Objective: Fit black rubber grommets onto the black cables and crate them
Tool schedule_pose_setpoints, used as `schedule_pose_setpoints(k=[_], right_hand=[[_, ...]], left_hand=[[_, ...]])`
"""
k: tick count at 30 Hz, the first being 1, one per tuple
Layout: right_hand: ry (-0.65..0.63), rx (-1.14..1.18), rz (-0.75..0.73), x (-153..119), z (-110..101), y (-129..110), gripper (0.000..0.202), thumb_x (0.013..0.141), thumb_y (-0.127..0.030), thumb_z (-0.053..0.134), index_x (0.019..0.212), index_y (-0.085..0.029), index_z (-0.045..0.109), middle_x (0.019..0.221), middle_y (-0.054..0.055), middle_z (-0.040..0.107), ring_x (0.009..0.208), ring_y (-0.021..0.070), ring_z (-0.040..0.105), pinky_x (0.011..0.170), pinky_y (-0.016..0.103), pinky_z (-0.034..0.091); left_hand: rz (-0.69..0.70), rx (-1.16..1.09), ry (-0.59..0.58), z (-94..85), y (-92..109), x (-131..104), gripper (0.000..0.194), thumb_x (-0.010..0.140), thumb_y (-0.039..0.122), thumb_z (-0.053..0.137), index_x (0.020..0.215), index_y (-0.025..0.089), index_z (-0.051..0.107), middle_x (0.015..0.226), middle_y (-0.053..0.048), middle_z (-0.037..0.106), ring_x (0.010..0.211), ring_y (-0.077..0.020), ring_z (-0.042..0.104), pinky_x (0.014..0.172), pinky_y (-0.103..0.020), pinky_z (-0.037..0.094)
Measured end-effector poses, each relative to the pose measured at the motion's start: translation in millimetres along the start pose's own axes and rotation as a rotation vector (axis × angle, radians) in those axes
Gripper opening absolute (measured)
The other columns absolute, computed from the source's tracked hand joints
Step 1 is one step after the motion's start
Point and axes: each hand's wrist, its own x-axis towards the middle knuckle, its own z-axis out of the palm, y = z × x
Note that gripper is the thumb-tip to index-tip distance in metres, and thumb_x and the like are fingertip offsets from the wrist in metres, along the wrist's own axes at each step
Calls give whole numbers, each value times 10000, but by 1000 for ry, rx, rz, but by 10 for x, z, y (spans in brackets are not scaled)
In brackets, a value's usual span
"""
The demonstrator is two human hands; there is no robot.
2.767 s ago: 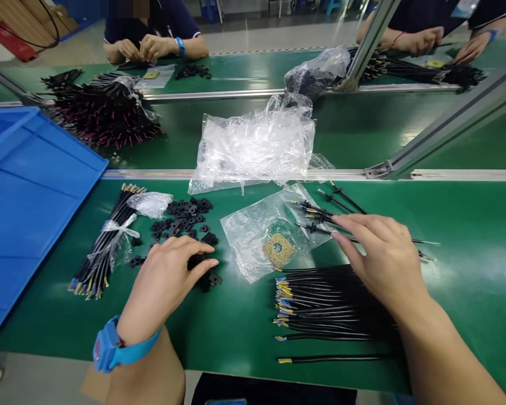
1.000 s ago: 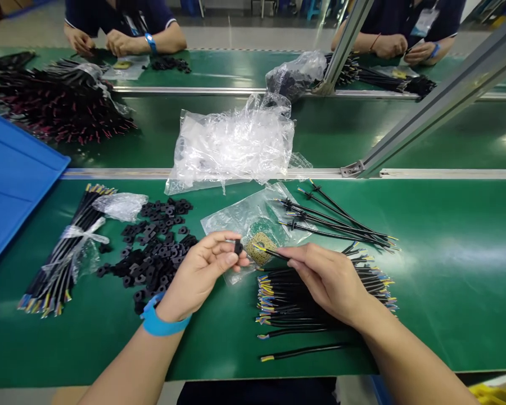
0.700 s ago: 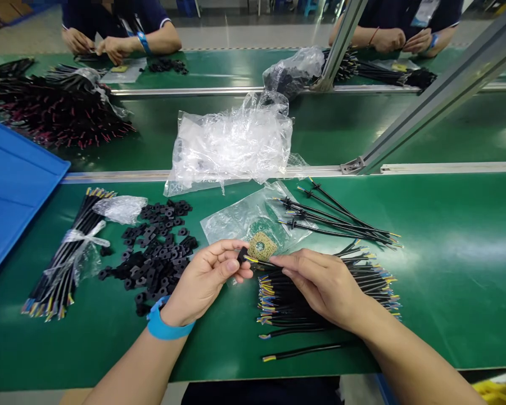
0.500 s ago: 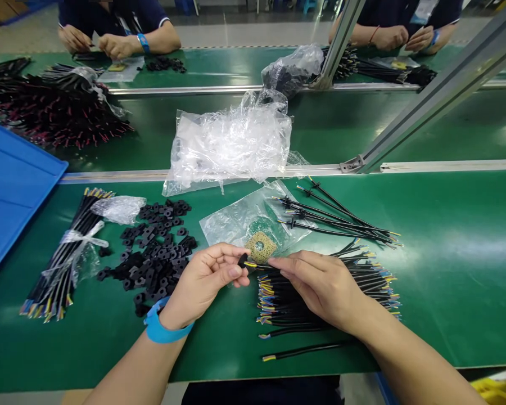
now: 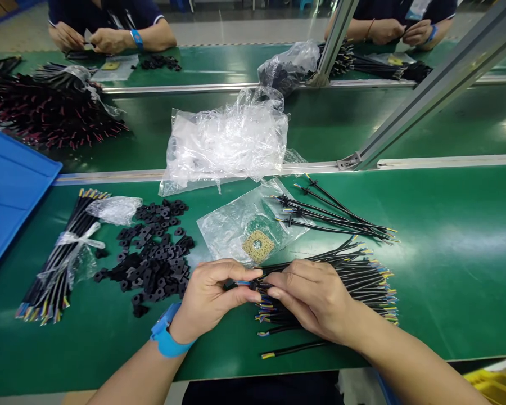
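My left hand [image 5: 213, 295], with a blue band at its wrist, pinches a small black rubber grommet [image 5: 255, 285] at the end of a black cable. Blue wire ends [image 5: 241, 282] stick out between thumb and forefinger, partly hidden by the fingers. My right hand [image 5: 316, 295] grips the same cable [image 5: 266, 286] just right of the grommet, its fingers closed. Beneath and beyond the right hand lies a spread of black cables [image 5: 362, 284] with stripped, coloured ends. Left of my left hand is a heap of loose black grommets [image 5: 162, 261].
A yellowish sponge [image 5: 258, 246] lies on a clear bag [image 5: 219, 216] ahead of my hands. Several cables with grommets [image 5: 341, 216] lie behind right. A tied cable bundle [image 5: 63, 253] and blue bin [image 5: 12, 185] are left. A metal post [image 5: 421, 84] slants upward. Two people work opposite.
Both hands have moved slightly toward me and drawn together on the cable. The grommet, earlier at the tip of the wires, now sits farther along, and wire ends show left of it.
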Motion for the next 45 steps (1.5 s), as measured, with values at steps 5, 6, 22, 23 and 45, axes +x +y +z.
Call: schedule_pose_setpoints(k=[5, 6, 22, 23, 45], right_hand=[[-130, 160, 103, 1, 25, -27, 362, 1115, -296, 421, 900, -165, 680, 665, -4, 605, 578, 123, 531, 560, 258, 434], [-150, 193, 114, -2, 37, -26, 386, 1119, -308, 407, 865, -172, 663, 655, -8, 587, 576, 122, 518, 558, 258, 420], [80, -267, -80, -8, -172, 203, 180, 1092, -266, 500, 1057, -219, 670, 675, 2, 644, 584, 148, 546, 595, 290, 418], [92, -353, -57, -13, -245, 284, 155, 1081, -224, 510, 1107, -221, 663, 721, 18, 672, 615, 156, 569, 609, 294, 427], [-533, -162, 268, -63, -232, 540, 93, 965, -231, 726, 1052, -212, 753, 933, 31, 731, 871, 212, 678, 852, 387, 481]], left_hand=[[72, 18, -56, 12, -5, 6, 202, 769, 393, 894, 939, 287, 865, 684, -43, 788, 538, -146, 688, 567, -265, 572], [72, 10, -72, 18, -6, 4, 202, 777, 401, 886, 941, 285, 864, 683, -46, 789, 540, -151, 695, 567, -268, 576], [78, 113, 41, -464, 43, 29, 768, 725, 748, 760, 1324, 268, 735, 994, -96, 779, 839, -232, 713, 786, -351, 597], [57, 203, 217, -582, 65, 20, 695, 817, 723, 704, 1332, 256, 721, 1029, -97, 772, 887, -236, 710, 819, -355, 587], [-92, 916, 264, -766, -109, 60, 358, 1024, 465, 498, 1171, 242, 736, 1085, -68, 783, 951, -267, 753, 774, -357, 574]])
